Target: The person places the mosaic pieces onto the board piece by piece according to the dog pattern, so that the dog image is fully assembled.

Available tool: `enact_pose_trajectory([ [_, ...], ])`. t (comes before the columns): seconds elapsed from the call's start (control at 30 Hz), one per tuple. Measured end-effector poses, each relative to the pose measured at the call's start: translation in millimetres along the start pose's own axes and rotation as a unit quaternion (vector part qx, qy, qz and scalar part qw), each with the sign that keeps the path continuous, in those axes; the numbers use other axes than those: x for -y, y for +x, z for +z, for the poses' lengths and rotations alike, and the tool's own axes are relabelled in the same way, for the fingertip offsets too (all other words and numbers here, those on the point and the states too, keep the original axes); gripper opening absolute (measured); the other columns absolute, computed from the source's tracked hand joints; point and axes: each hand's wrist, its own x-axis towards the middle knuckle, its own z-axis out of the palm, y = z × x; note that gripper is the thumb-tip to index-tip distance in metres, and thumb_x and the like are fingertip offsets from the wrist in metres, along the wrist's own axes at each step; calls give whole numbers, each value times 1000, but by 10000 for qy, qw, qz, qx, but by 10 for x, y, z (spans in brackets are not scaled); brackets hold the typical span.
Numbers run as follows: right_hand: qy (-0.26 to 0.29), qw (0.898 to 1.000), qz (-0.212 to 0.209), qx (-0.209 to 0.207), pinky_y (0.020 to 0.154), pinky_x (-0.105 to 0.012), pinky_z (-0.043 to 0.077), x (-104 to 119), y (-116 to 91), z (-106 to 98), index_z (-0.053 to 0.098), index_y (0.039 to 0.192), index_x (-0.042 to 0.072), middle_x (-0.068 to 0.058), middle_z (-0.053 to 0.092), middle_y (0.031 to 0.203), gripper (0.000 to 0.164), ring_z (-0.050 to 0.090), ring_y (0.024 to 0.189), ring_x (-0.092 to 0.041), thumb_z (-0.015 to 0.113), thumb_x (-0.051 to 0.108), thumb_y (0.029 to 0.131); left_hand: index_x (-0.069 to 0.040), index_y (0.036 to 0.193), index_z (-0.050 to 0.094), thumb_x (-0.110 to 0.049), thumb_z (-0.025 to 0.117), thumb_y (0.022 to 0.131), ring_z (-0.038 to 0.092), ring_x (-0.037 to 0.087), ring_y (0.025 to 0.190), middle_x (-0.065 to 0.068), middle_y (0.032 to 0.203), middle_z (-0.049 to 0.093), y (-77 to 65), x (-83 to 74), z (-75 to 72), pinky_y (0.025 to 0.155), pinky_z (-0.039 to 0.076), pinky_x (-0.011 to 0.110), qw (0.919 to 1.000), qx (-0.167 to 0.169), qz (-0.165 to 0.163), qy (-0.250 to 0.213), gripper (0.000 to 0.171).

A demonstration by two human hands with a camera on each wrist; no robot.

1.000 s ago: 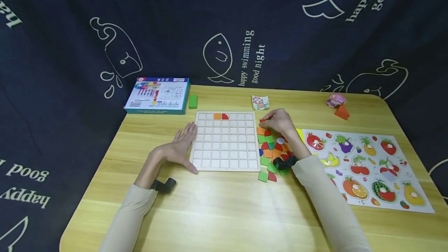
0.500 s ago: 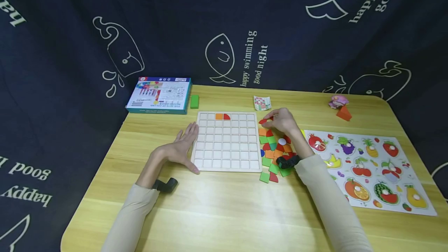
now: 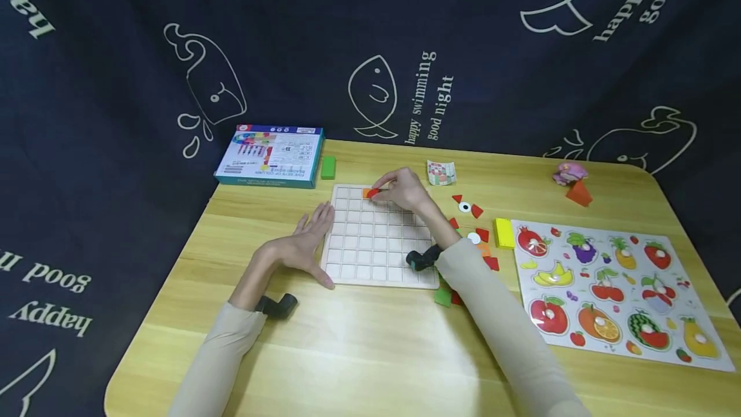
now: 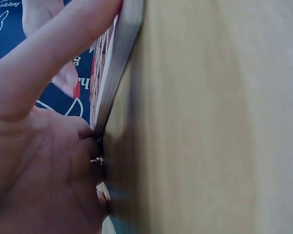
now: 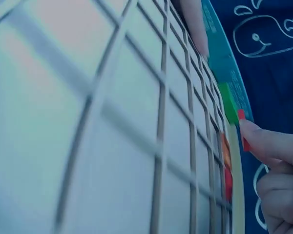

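My right hand [image 3: 402, 190] pinches a small red tile [image 5: 245, 142] between thumb and finger, held just above the far row of a pale wooden grid board [image 3: 370, 238]. Two tiles sit side by side in that far row, an orange tile [image 5: 226, 151] and a red tile [image 5: 228, 183]. In the head view the right fingers partly cover them. Fingers spread, my left hand [image 3: 298, 251] rests along the board's left edge, with its thumb near the front corner. In the left wrist view the board's side [image 4: 118, 63] shows against this hand.
Loose tiles, among them a green tile [image 3: 442, 297], lie right of the board, partly under the right arm. Behind are a small patterned card [image 3: 442, 173], a green block [image 3: 328, 168] and a boxed set [image 3: 271, 154]. A fruit puzzle [image 3: 622, 295] and yellow block [image 3: 504, 233] lie right.
From the loose tiles at the right, my right hand has moved left over the board's far row, carrying the red tile. The left hand stays at the board's edge.
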Motion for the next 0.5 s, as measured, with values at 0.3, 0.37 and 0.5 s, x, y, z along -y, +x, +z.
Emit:
enact_pose_trajectory([
  [0.3,-338,9986,34,-397,56,-23,34,122,224,380,79,90,10,0,67,77,21,39,57,-11,86,16,71,-3,151,-20,-61,85,57,-25,29,148,14,158,-30,6,12,20,121,-11,54,9999,-9,41,103,151],
  [0.37,-336,9986,8,-418,60,-24,35,104,230,382,79,90,10,-4,71,92,20,41,63,-13,86,15,71,-3,151,-20,-60,85,57,-25,29,148,14,158,-30,6,13,19,121,-11,55,9999,-8,50,102,151],
  [0.5,-182,9990,0,-416,60,-25,36,80,247,382,79,90,10,-9,72,96,20,42,63,-15,86,14,71,-4,151,-20,-60,85,57,-26,28,147,13,158,-30,2,7,4,121,-12,54,9999,28,-3,98,151],
])
